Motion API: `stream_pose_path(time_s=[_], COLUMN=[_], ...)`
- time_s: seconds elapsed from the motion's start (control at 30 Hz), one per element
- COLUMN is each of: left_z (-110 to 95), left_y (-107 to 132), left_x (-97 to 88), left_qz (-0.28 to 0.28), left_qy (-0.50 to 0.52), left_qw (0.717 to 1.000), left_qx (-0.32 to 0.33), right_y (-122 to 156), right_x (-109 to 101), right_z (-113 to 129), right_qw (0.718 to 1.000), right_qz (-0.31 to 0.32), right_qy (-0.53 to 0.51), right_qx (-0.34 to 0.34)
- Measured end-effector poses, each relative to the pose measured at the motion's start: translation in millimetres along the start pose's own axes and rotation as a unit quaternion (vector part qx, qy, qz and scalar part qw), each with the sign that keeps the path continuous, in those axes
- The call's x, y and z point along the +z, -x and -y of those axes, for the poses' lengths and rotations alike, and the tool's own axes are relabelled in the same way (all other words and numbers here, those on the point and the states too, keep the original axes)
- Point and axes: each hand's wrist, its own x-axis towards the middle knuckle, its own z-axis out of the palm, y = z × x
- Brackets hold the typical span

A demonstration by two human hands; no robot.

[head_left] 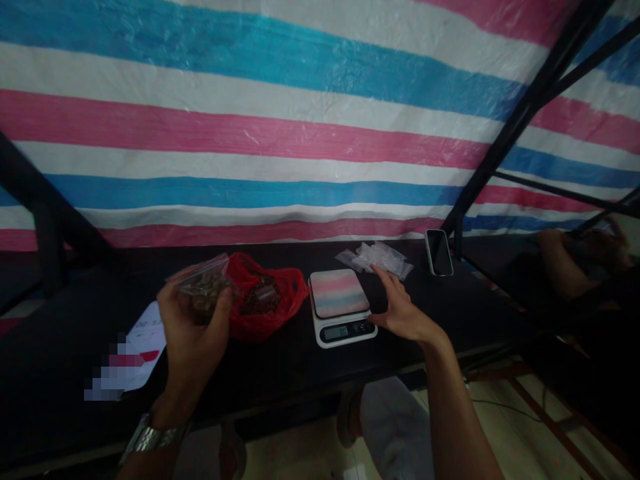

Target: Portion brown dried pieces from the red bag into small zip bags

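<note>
My left hand (197,333) is wrapped round a clear zip bag (206,288) filled with small brownish pieces, held up left of a red plastic bag (265,325). The red bag lies open, and loose brown bits (259,300) show inside it; their kind is too dim to make out. A white digital kitchen scale (343,303) stands to its right with nothing on its shiny platform, its small display lit. At the scale's right edge is my right hand (403,310), fingers apart and holding nothing. Whether its thumb touches the scale's buttons I cannot tell.
Several flat clear plastic bags (377,257) lie behind the scale. A phone (439,253) rests at the back right of the black table (280,380). A partly blurred light sheet or screen (147,340) lies at left. Black metal bars frame a striped tarp (280,133); another person's arm (563,260) is at far right.
</note>
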Motion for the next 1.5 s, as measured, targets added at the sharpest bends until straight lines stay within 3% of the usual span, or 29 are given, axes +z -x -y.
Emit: stream_pose_path(time_s=[0.17, 0.37, 0.6, 0.83, 1.2, 1.37, 1.5], left_z=[3, -2, -11, -20, -29, -29, -34], left_y=[-3, -5, -15, -10, -6, 1, 6], left_x=[-0.3, -6.7, -5.1, 0.1, 5.7, 10.9, 14.6], left_qz=[-0.013, -0.022, -0.063, -0.044, -0.02, 0.012, 0.02], left_qy=[-0.003, -0.02, -0.005, 0.017, 0.022, 0.007, 0.002], left_qw=[1.0, 0.998, 0.997, 0.998, 0.997, 0.999, 0.998], left_qx=[0.014, 0.049, 0.038, 0.028, 0.071, 0.041, 0.051], right_y=[-3, -3, -11, -19, -34, -22, -6], right_x=[4, -1, 3, 6, 18, 18, 19], right_z=[-2, -1, -6, -7, -5, -4, -9], right_qw=[1.0, 0.996, 0.994, 0.992, 0.986, 0.987, 0.989], right_qz=[0.012, 0.081, 0.097, 0.085, 0.049, 0.039, 0.024], right_qy=[0.014, 0.016, -0.006, -0.041, -0.048, -0.07, -0.113], right_qx=[0.011, 0.019, 0.051, 0.083, 0.152, 0.139, 0.089])
